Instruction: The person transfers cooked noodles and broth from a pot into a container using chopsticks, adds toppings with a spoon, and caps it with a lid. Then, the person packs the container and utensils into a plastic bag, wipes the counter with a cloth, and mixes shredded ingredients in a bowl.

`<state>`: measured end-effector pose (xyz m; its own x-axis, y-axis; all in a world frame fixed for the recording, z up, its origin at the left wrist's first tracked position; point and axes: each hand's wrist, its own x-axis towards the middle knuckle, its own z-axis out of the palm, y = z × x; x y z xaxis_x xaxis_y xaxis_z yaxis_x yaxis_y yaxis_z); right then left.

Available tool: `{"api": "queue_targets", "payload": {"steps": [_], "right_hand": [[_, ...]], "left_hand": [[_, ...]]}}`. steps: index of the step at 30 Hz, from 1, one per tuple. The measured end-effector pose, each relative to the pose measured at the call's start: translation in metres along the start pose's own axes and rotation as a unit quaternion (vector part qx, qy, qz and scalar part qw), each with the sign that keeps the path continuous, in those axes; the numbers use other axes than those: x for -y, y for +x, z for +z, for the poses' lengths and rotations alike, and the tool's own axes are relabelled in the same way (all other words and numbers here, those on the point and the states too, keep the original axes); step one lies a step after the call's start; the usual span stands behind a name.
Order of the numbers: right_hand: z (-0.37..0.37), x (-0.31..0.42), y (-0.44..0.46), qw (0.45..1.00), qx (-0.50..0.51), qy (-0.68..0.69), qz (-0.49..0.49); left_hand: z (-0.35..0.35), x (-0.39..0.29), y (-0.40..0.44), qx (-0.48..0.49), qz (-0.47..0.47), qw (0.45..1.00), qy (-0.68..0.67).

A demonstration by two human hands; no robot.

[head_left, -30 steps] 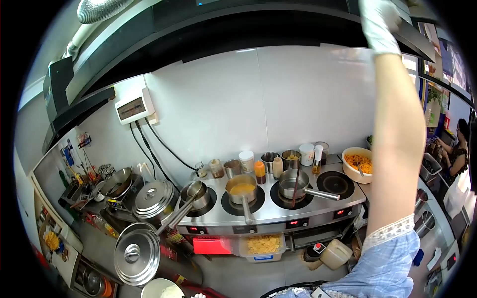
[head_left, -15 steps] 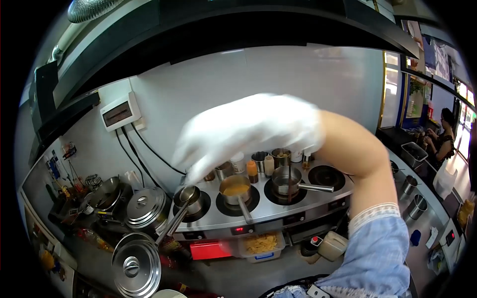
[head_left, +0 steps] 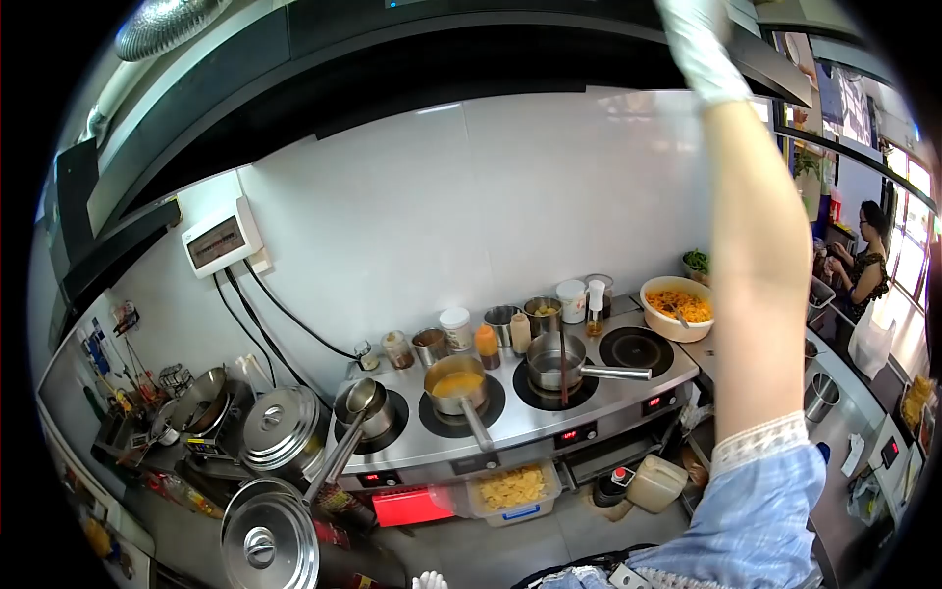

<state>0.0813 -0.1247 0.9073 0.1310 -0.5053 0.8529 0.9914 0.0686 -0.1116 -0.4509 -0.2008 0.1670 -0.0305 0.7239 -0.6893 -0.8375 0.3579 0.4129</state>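
Observation:
My right hand, in a white glove, is raised high before the right end of the black range hood. Its fingers are blurred and cut off by the top edge, so whether it touches or holds anything is hidden. Only the white-gloved fingertips of my left hand show at the bottom edge; they look apart, with nothing visible in them. Below, the steel cooktop carries a saucepan with yellowish liquid, a saucepan with a dark stick and a small pot with ladle-like handles.
A white bowl of orange shredded food stands right of the bare burner. Sauce bottles and tins line the back. Lidded steel pots stand lower left. A person is at far right.
My right hand has swung up and right, away from the cooktop, uncovering the wall and the orange food bowl. My left fingertips have appeared at the bottom edge.

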Motion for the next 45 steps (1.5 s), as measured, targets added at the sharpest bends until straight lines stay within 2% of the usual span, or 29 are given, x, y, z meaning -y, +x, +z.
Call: {"api": "queue_targets", "payload": {"steps": [3, 5, 7, 10, 11, 12, 13, 14, 15, 16, 17, 19, 21, 22, 23, 25, 26, 27, 31, 33, 36, 37, 39, 41, 44, 45], "right_hand": [[0.038, 0.172, -0.042, 0.981, 0.048, 0.076, -0.172], [0.052, 0.276, -0.076, 0.940, 0.112, 0.151, -0.284], [0.031, 0.346, -0.118, 0.865, 0.184, 0.232, -0.404], [-0.040, 0.394, -0.223, 0.711, 0.139, 0.413, -0.552], [-0.061, 0.408, -0.288, 0.693, 0.109, 0.392, -0.596], [-0.110, 0.382, -0.301, 0.587, 0.216, 0.386, -0.678], [-0.147, 0.359, -0.291, 0.410, 0.371, 0.440, -0.708], [-0.171, 0.335, -0.328, 0.236, 0.609, 0.497, -0.571], [-0.185, 0.300, -0.373, 0.168, 0.554, 0.665, -0.471], [-0.209, 0.283, -0.376, 0.078, 0.576, 0.538, -0.611], [-0.220, 0.247, -0.381, 0.081, 0.618, 0.520, -0.584], [-0.224, 0.169, -0.419, 0.118, 0.713, 0.570, -0.391], [-0.225, 0.094, -0.432, 0.216, 0.821, 0.453, -0.271], [-0.229, 0.052, -0.438, 0.315, 0.819, 0.405, -0.257], [-0.239, 0.012, -0.441, 0.371, 0.838, 0.302, -0.263], [-0.286, -0.072, -0.447, 0.391, 0.863, 0.144, -0.286], [-0.320, -0.104, -0.450, 0.390, 0.883, 0.087, -0.247], [-0.352, -0.131, -0.447, 0.386, 0.897, 0.029, -0.212], [-0.475, -0.201, -0.414, 0.237, 0.971, -0.033, 0.017], [-0.535, -0.228, -0.404, 0.183, 0.976, -0.072, 0.094], [-0.616, -0.265, -0.396, 0.128, 0.968, -0.100, 0.190], [-0.615, -0.270, -0.381, 0.070, 0.973, -0.101, 0.195], [-0.638, -0.291, -0.379, 0.068, 0.970, -0.079, 0.218], [-0.661, -0.313, -0.386, 0.131, 0.963, -0.053, 0.228], [-0.642, -0.338, -0.383, 0.157, 0.964, -0.023, 0.215], [-0.640, -0.346, -0.390, 0.198, 0.956, -0.013, 0.217]], "left_hand": [[0.002, 0.004, 0.000, -0.005, 0.000, 1.000, 0.000], [0.004, 0.006, 0.000, -0.006, -0.001, 1.000, 0.002], [0.005, 0.008, 0.000, -0.009, -0.002, 1.000, 0.003], [0.005, 0.012, 0.002, -0.011, -0.008, 1.000, 0.003], [0.006, 0.013, 0.003, -0.011, -0.008, 1.000, 0.002], [0.007, 0.014, 0.003, -0.010, -0.010, 1.000, 0.002], [0.008, 0.015, 0.004, -0.012, -0.014, 1.000, 0.002], [0.008, 0.017, 0.004, -0.011, -0.017, 1.000, 0.004], [0.009, 0.019, 0.006, -0.012, -0.020, 1.000, 0.005], [0.010, 0.022, 0.007, -0.012, -0.022, 1.000, 0.009], [0.012, 0.025, 0.008, -0.011, -0.026, 1.000, 0.012], [0.017, 0.033, 0.011, -0.009, -0.037, 0.999, 0.018], [0.022, 0.047, 0.013, -0.006, -0.051, 0.998, 0.033], [0.025, 0.053, 0.015, 0.000, -0.056, 0.997, 0.054], [0.029, 0.061, 0.016, 0.007, -0.066, 0.996, 0.064], [0.019, 0.077, 0.061, 0.095, -0.059, 0.973, 0.202], [0.017, 0.087, 0.068, 0.099, -0.065, 0.965, 0.234], [0.042, 0.099, 0.063, 0.106, -0.069, 0.956, 0.263], [0.118, 0.155, 0.062, 0.151, -0.095, 0.926, 0.334], [0.157, 0.193, 0.054, 0.183, -0.098, 0.904, 0.374], [0.207, 0.262, 0.054, 0.184, -0.102, 0.878, 0.430], [0.227, 0.286, 0.049, 0.190, -0.103, 0.867, 0.449], [0.259, 0.330, 0.039, 0.224, -0.115, 0.839, 0.482], [0.293, 0.369, 0.023, 0.250, -0.086, 0.814, 0.517], [0.344, 0.416, -0.002, 0.292, -0.055, 0.798, 0.524], [0.361, 0.427, -0.009, 0.310, -0.040, 0.786, 0.533]]}}
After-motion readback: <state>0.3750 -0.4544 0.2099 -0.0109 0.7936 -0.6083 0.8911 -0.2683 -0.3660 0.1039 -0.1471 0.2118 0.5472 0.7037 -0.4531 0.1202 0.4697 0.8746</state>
